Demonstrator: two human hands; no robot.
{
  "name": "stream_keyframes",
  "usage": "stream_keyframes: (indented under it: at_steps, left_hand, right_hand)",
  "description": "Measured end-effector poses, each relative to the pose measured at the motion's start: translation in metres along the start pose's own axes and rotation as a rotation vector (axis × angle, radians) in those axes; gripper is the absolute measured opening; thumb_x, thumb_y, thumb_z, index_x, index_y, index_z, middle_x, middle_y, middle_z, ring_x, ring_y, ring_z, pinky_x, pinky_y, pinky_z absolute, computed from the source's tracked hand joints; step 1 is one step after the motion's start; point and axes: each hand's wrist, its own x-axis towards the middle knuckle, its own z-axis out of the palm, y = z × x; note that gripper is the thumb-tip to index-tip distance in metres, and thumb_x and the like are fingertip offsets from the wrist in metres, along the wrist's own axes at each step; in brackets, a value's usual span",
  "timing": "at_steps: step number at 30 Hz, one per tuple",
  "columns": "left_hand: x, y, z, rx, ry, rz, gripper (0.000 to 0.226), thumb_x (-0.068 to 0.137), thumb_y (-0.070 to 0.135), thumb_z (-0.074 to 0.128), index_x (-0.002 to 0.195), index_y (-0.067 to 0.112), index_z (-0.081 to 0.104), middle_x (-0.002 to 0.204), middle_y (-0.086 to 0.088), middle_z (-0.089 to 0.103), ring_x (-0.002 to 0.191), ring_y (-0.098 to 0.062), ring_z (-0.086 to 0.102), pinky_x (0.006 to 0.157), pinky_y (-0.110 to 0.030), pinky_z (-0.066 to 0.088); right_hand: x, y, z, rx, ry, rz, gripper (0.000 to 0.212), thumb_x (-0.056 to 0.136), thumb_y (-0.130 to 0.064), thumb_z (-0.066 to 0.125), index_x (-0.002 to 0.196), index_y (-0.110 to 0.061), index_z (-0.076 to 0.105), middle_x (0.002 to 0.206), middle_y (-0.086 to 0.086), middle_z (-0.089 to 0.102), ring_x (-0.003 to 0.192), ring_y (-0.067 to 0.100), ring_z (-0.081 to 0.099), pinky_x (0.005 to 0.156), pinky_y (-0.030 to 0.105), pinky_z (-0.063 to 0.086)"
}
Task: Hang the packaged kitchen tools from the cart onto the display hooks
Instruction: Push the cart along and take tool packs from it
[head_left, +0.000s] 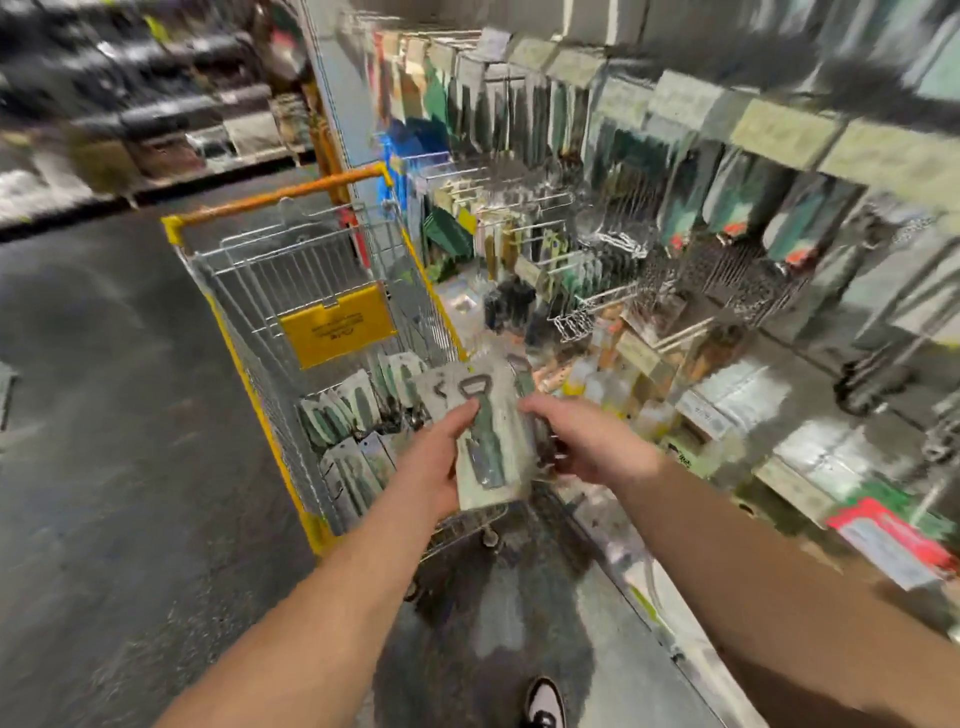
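The picture is blurred by motion. My left hand (436, 462) and my right hand (587, 441) both grip a small stack of carded kitchen tools (485, 441) above the near corner of the cart; the top card shows a green-handled bottle opener. The yellow-framed wire cart (249, 374) stands to the left of the display, with several more carded tools (358, 415) lying in its basket. Display hooks (550, 202) stick out from the shelving on the right, most of them hung with packaged tools.
An orange cart handle (291, 195) is at the far end, and a yellow sign (337, 325) hangs inside the basket. Lower shelves (779, 426) on the right hold boxed goods. Dark aisle floor (104, 415) spreads to the left. My shoe (545, 701) shows at the bottom.
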Motion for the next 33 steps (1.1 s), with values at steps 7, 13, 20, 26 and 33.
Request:
stream_keyframes:
  at_steps: [7, 13, 20, 26, 33]
  left_hand:
    - [-0.075, -0.049, 0.006, 0.065, -0.144, 0.024, 0.029, 0.099, 0.032, 0.059, 0.115, 0.009, 0.068, 0.091, -0.015, 0.076, 0.082, -0.032, 0.072, 0.081, -0.048, 0.058]
    - [-0.146, -0.090, 0.022, 0.138, -0.227, 0.111, 0.032, 0.094, 0.023, 0.067, 0.123, 0.011, 0.067, 0.110, -0.015, 0.075, 0.091, -0.032, 0.074, 0.073, -0.044, 0.061]
    - [-0.237, -0.115, 0.104, 0.322, -0.463, 0.316, 0.044, 0.078, 0.027, 0.081, 0.118, 0.020, 0.066, 0.108, -0.010, 0.076, 0.098, -0.033, 0.074, 0.090, -0.055, 0.057]
    - [-0.316, -0.153, 0.200, 0.434, -0.649, 0.402, 0.025, 0.086, 0.020, 0.075, 0.110, 0.020, 0.066, 0.102, -0.005, 0.078, 0.098, -0.024, 0.074, 0.096, -0.046, 0.055]
    - [-0.415, -0.245, 0.322, 0.458, -0.820, 0.436, 0.023, 0.090, 0.016, 0.071, 0.112, 0.019, 0.066, 0.105, -0.002, 0.077, 0.097, -0.018, 0.074, 0.096, -0.045, 0.056]
  right_hand:
    - [-0.109, 0.049, 0.001, -0.109, 0.152, -0.062, 0.012, 0.095, -0.021, 0.062, 0.104, -0.014, 0.067, 0.082, -0.001, 0.071, 0.059, 0.007, 0.068, 0.048, 0.019, 0.046]
    - [-0.215, 0.088, -0.010, -0.230, 0.294, -0.138, 0.011, 0.093, -0.029, 0.065, 0.096, -0.018, 0.064, 0.089, 0.000, 0.070, 0.069, 0.010, 0.064, 0.057, 0.021, 0.049]
    - [-0.343, 0.099, -0.072, -0.333, 0.644, -0.224, 0.026, 0.085, -0.042, 0.063, 0.083, -0.017, 0.065, 0.069, -0.004, 0.066, 0.066, 0.018, 0.061, 0.058, 0.027, 0.044]
    - [-0.449, 0.119, -0.142, -0.243, 0.875, -0.330, 0.034, 0.079, -0.040, 0.061, 0.088, -0.008, 0.069, 0.064, -0.004, 0.068, 0.056, 0.014, 0.062, 0.062, 0.031, 0.048]
    - [-0.598, 0.177, -0.233, -0.195, 1.095, -0.397, 0.037, 0.079, -0.037, 0.060, 0.109, -0.017, 0.055, 0.062, 0.005, 0.066, 0.051, 0.021, 0.059, 0.055, 0.037, 0.049]
